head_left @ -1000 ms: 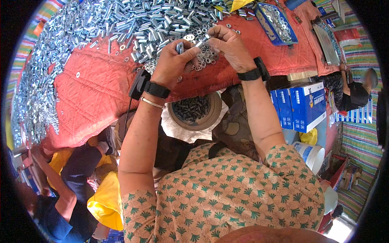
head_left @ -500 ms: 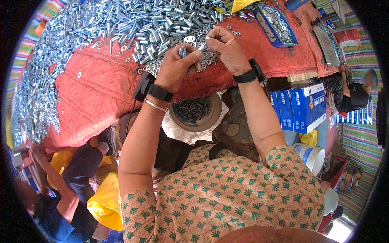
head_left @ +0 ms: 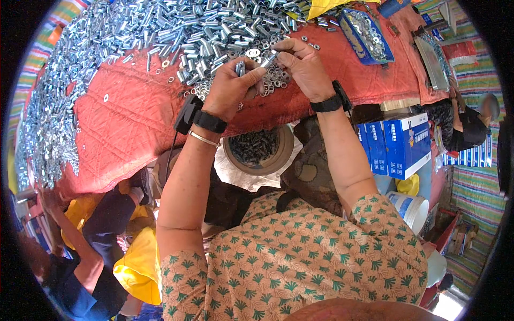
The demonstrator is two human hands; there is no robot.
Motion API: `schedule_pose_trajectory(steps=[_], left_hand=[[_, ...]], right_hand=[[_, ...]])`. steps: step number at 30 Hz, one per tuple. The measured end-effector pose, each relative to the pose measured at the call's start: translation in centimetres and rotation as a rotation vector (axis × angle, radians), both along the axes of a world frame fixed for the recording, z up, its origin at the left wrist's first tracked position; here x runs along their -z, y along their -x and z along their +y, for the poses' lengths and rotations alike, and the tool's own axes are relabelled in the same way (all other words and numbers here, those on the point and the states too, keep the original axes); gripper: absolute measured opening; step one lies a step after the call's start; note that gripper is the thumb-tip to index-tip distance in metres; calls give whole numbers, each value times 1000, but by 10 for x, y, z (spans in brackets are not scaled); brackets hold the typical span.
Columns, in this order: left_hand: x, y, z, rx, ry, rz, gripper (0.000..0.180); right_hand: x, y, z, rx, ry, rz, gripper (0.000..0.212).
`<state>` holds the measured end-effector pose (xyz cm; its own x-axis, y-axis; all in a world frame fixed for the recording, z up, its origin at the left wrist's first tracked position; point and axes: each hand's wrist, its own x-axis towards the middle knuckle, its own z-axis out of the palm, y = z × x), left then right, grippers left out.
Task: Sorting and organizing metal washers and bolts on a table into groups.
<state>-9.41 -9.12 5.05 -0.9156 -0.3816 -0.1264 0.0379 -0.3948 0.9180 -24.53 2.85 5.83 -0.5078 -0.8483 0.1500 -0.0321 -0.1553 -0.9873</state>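
My left hand [head_left: 231, 86] is closed around short shiny metal sleeves: one sleeve [head_left: 240, 68] sticks up by the curled fingers, and another sleeve [head_left: 267, 61] points out past the thumb tip. My right hand [head_left: 306, 68] pinches thumb and forefinger at the outer end of that second sleeve; whether a small ring sits in the pinch is too small to tell. Both hands are just above the near edge of a red padded cloth [head_left: 128, 128]. Loose washers and rings [head_left: 276, 80] lie under and between the hands.
A big heap of metal sleeves [head_left: 176, 27] spreads over the far and left cloth. A blue tray [head_left: 393, 56] of washers stands at right. Below the edge is a bucket [head_left: 289, 150] of dark parts. Blue boxes [head_left: 399, 147] stand right; another person's arm [head_left: 75, 235] is at lower left.
My right hand has shifted slightly right and down, and the sleeve between the hands now shows more of its length. The left hand has hardly moved.
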Motion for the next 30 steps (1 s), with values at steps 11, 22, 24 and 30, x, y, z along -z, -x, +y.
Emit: schedule_pose_trajectory(steps=[11,22,24,30], left_hand=[[-5,0,6,-4,72,-32,8],[-6,-2,4,-52,18,-44,10],[-3,-2,1,-74,-17,-33,10],[-3,-1,-10,-163,-3,2,15]], right_hand=[[-4,3,2,-38,-127,135,19],[5,-12,-4,96,112,-59,28],[7,-7,-9,103,102,-61,27],[2,16,6,128,-119,401,15]])
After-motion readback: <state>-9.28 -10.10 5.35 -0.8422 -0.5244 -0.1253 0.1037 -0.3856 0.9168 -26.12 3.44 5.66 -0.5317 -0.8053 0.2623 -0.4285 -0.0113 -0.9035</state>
